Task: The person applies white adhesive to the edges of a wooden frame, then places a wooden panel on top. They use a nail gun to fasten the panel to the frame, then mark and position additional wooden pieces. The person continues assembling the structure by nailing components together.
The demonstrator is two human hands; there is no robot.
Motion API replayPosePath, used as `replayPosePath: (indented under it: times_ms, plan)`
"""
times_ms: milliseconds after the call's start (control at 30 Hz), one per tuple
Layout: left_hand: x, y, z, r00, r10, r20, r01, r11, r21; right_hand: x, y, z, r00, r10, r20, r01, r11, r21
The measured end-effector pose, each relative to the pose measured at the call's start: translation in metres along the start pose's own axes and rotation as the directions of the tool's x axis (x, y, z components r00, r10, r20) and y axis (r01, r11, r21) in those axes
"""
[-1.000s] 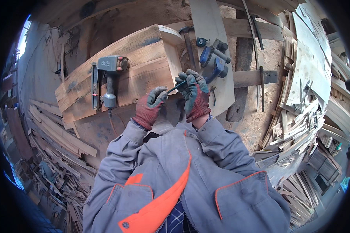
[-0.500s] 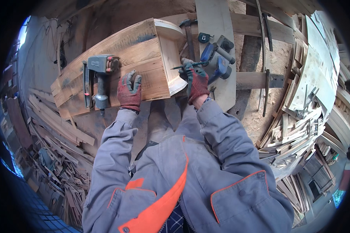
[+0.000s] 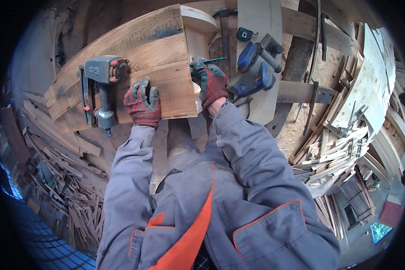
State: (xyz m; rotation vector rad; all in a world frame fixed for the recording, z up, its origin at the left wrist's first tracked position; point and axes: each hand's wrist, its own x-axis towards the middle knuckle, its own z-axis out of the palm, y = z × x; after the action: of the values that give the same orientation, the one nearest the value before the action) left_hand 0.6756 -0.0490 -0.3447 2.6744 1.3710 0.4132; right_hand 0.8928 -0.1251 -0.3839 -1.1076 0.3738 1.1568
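Observation:
A wooden assembly of joined planks (image 3: 162, 60), with a pale curved end piece (image 3: 200, 19), lies before me. My left hand (image 3: 142, 104), in a red and grey work glove, rests open on its top, fingers apart. Right at the assembly's right edge, my gloved right hand (image 3: 210, 82) is closed around a thin dark green pencil (image 3: 215, 59) that sticks out to the right. The pencil's other end is hidden by the hand and cannot be made out. A grey nail gun (image 3: 104, 72) lies on the planks, just left of my left hand.
To the right, a pale board (image 3: 259, 15) carries a blue and grey power planer (image 3: 256, 67) and a small dark tape measure (image 3: 244, 34). A hammer (image 3: 224, 38) lies beside it. Wood offcuts are heaped at left (image 3: 83, 211) and right (image 3: 333, 155).
My right hand has moved left with the pencil, up to the assembly's right edge. My left hand has stayed on the planks with its fingers slightly shifted. The whole view has shifted a little.

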Motion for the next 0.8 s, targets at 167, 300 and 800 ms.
replayPosePath:
  times_ms: [167,300,800]
  plan:
    - [0.001,0.0,0.0,1.0,0.003,-0.009,-0.003,1.0,-0.019,-0.007,-0.003,-0.001,1.0,-0.013,0.026,0.015,0.997,-0.078]
    - [0.001,0.0,-0.001,1.0,-0.009,0.001,0.009,1.0,-0.028,-0.011,-0.003,-0.005,0.997,-0.011,0.081,0.019,0.995,-0.1]
    - [-0.001,-0.002,0.001,0.999,-0.029,-0.029,0.028,0.999,-0.023,0.007,-0.029,-0.022,0.954,0.133,0.269,-0.111,0.989,-0.097]
